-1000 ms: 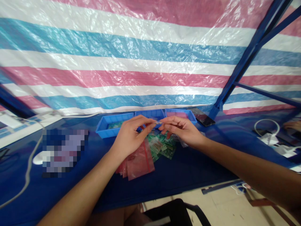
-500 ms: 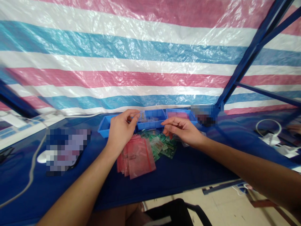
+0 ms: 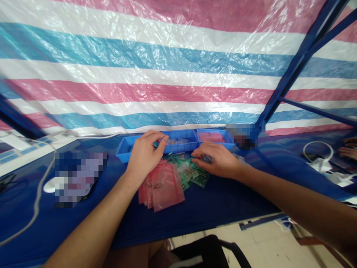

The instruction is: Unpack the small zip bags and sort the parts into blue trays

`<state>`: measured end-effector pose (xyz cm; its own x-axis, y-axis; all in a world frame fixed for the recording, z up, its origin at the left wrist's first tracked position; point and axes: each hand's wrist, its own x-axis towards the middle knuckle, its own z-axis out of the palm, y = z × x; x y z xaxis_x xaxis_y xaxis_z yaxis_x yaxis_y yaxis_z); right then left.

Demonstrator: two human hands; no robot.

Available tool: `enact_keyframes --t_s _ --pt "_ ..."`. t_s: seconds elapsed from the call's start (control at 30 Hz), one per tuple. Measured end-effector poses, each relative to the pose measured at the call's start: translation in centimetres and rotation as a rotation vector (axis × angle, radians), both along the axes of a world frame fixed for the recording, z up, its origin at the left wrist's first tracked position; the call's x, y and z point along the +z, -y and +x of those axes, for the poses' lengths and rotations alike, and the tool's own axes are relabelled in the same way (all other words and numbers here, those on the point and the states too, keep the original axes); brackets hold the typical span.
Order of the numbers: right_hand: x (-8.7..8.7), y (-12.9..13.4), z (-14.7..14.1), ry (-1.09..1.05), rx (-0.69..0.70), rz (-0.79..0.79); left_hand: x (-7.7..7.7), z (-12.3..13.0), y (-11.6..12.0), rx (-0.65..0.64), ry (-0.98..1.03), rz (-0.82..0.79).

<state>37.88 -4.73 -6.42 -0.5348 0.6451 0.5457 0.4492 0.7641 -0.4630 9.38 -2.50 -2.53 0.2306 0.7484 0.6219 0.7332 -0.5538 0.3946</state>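
My left hand (image 3: pixel 149 150) is closed over the left blue bin (image 3: pixel 124 149), with a small bluish item showing between thumb and fingers. To its right, my right hand (image 3: pixel 217 160) pinches a small clear packet (image 3: pixel 206 159) above a pile of green packets (image 3: pixel 192 172). Pink zip bags (image 3: pixel 166 186) lie overlapping on the blue table in front of the left hand. The middle blue bin (image 3: pixel 180 148) holds small clear packets, and the right blue bin (image 3: pixel 228 140) has pink bags inside.
A blurred-out phone-like object (image 3: pixel 83 178) and a white cable (image 3: pixel 37 201) lie at the left. White items (image 3: pixel 323 163) and another person's hand (image 3: pixel 348 152) are at the far right. A striped sheet (image 3: pixel 167 74) hangs behind the bins.
The clear packet at my left fingertips is gone from there, and a bluish item shows in that hand. My right hand has closed around a small packet and moved slightly lower.
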Motion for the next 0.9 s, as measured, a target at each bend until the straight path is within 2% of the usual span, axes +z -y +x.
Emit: enact_keyframes --t_s 0.1,0.3,0.43,0.57,0.63,0.73,0.8,0.9 --pt "0.7 -0.1 0.6 0.235 0.065 0.217 -0.1 0.1 0.1 -0.005 -0.002 0.015" --pt "1.6 0.1 1.1 0.426 0.149 0.284 -0.1 0.4 0.6 -0.031 -0.014 0.036" --pt "1.7 0.0 1.1 0.426 0.164 0.342 0.1 0.6 1.0 -0.056 -0.002 0.045" --pt "1.7 -0.2 1.1 0.28 0.13 0.358 0.4 1.1 1.6 -0.15 0.0 0.06" --pt "1.6 -0.1 1.1 0.119 0.059 0.305 0.5 1.4 2.0 -0.238 -0.016 0.051" --pt "1.1 0.2 0.8 -0.179 -0.039 0.12 0.4 1.9 2.6 -0.371 -0.04 -0.02" --pt "0.8 0.4 0.3 -0.345 -0.044 -0.043 0.4 2.2 3.0 -0.387 -0.055 -0.093" --pt "0.3 0.8 -0.6 -0.486 -0.013 -0.256 0.4 2.6 3.4 -0.336 -0.059 -0.207"
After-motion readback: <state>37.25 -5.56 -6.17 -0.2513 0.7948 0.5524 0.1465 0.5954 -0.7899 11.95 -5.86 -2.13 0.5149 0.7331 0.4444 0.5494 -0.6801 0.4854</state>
